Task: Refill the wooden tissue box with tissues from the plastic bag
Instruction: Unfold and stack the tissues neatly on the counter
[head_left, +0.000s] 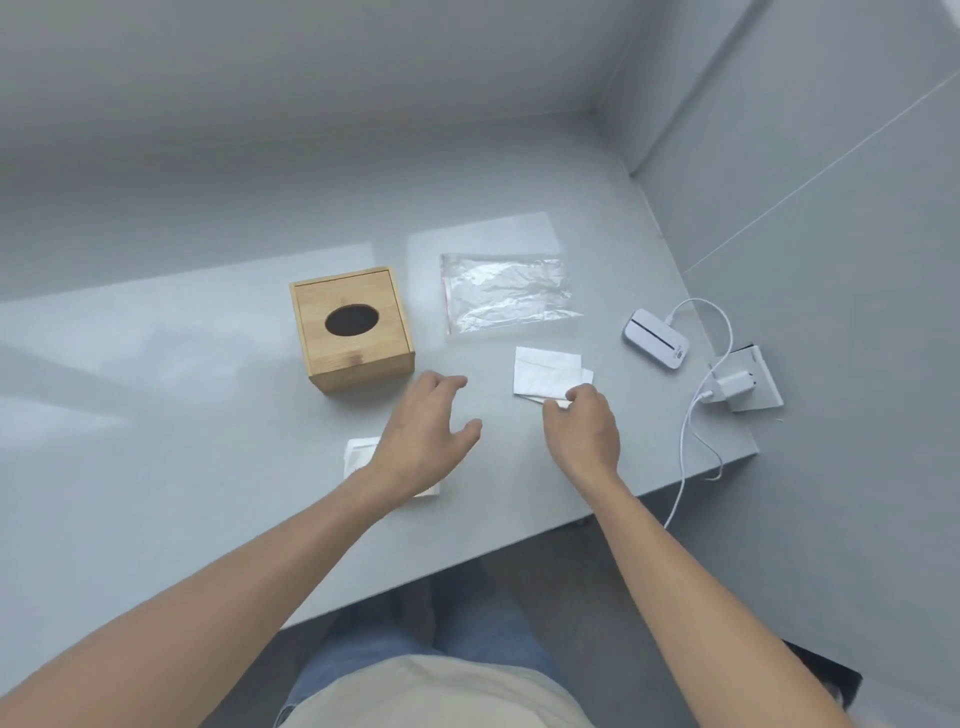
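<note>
The wooden tissue box (353, 327) stands on the grey table with its lid on and a dark oval hole on top. To its right lies the clear plastic bag (506, 291), flat and crumpled. In front of the bag rests a small pile of white folded tissues (545, 376). My right hand (584, 428) pinches the pile's near corner. My left hand (423, 431) hovers open just in front of the box, fingers spread, holding nothing. Under my left wrist sits a second white tissue stack (361, 454), partly hidden by the arm.
A white flat device (655, 339) with a cable lies at the right, beside a white charger plug (732, 387) on a plate near the table's right edge (748, 436). Grey walls close the back and right. The front table edge runs diagonally below my forearms.
</note>
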